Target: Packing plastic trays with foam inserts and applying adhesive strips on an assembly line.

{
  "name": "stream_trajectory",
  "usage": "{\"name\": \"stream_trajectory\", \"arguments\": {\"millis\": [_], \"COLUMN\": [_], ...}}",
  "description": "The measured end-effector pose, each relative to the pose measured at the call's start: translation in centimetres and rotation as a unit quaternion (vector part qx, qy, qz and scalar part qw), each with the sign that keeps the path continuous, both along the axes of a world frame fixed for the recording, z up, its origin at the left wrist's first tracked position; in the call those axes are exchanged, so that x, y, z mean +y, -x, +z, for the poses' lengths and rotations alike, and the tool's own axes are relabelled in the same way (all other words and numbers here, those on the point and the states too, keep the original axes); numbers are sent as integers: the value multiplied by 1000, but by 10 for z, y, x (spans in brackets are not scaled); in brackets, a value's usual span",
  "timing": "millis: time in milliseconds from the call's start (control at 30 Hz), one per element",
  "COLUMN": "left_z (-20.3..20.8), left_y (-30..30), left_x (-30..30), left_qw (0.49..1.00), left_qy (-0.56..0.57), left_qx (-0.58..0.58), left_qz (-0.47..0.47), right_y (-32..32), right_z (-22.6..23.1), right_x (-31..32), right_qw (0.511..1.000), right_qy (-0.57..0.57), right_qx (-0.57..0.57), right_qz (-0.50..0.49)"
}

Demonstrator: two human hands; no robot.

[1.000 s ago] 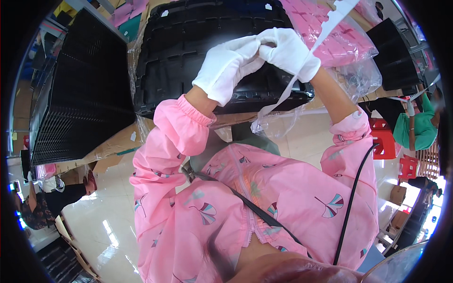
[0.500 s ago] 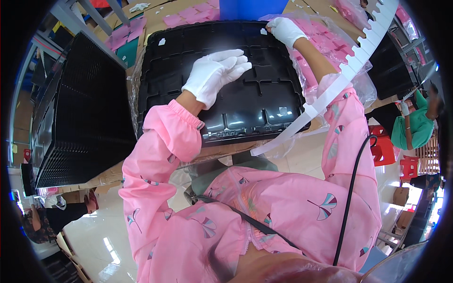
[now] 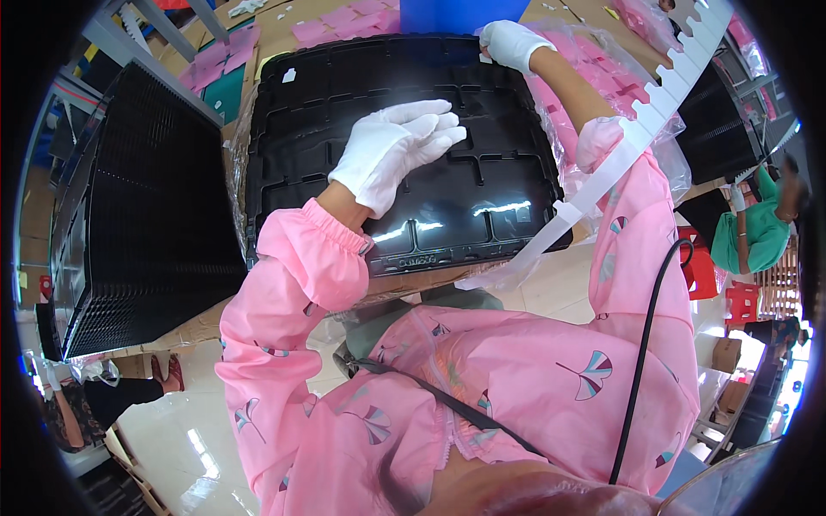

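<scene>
A large black moulded plastic tray (image 3: 344,112) with raised ribs lies on the bench in front of me. My left hand (image 3: 391,155), in a white glove, is over its middle with straight fingers and holds nothing; whether it touches the tray I cannot tell. At the far right corner is my right hand (image 3: 514,45), gloved too, its fingers bent down at a small white label (image 3: 485,58). What its fingertips pinch, if anything, is hidden. Another white label (image 3: 289,76) sits near the far left corner. A long white tooth-edged strip (image 3: 602,172) crosses my right forearm.
A tall stack of black trays (image 3: 155,215) stands at the left. Pink sheets (image 3: 576,64) in clear plastic lie beyond my right hand. A blue bin (image 3: 460,15) stands behind the tray. A person in green (image 3: 757,224) is at far right, near red stools (image 3: 701,267).
My right hand has shifted a little left, over the label at the corner. My left hand has come slightly nearer me, fingers still straight.
</scene>
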State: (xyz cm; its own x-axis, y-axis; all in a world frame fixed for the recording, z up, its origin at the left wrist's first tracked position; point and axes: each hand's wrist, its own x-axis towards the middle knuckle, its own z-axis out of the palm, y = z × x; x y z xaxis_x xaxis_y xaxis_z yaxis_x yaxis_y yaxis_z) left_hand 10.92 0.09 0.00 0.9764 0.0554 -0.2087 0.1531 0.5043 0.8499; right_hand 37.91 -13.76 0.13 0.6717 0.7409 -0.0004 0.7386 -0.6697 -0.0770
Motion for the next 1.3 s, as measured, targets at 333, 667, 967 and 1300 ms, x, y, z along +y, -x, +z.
{"name": "stream_trajectory", "arguments": {"millis": [333,667,967,1300], "left_z": [-1,-4,-8,-10], "left_y": [1,0,1,6], "left_x": [-1,1,3,11], "left_qw": [1000,1000,1000,992], "left_qy": [-13,-12,5,48], "left_qx": [-2,0,2,-38], "left_qz": [-12,-8,13,113], "right_y": [10,24,82,148], "right_z": [-14,-10,0,11], "right_x": [-15,-18,-40,33], "right_qw": [990,989,962,904], "right_qy": [-12,1,-252,-259], "right_qx": [-137,-141,88,305], "right_qz": [41,48,62,148]}}
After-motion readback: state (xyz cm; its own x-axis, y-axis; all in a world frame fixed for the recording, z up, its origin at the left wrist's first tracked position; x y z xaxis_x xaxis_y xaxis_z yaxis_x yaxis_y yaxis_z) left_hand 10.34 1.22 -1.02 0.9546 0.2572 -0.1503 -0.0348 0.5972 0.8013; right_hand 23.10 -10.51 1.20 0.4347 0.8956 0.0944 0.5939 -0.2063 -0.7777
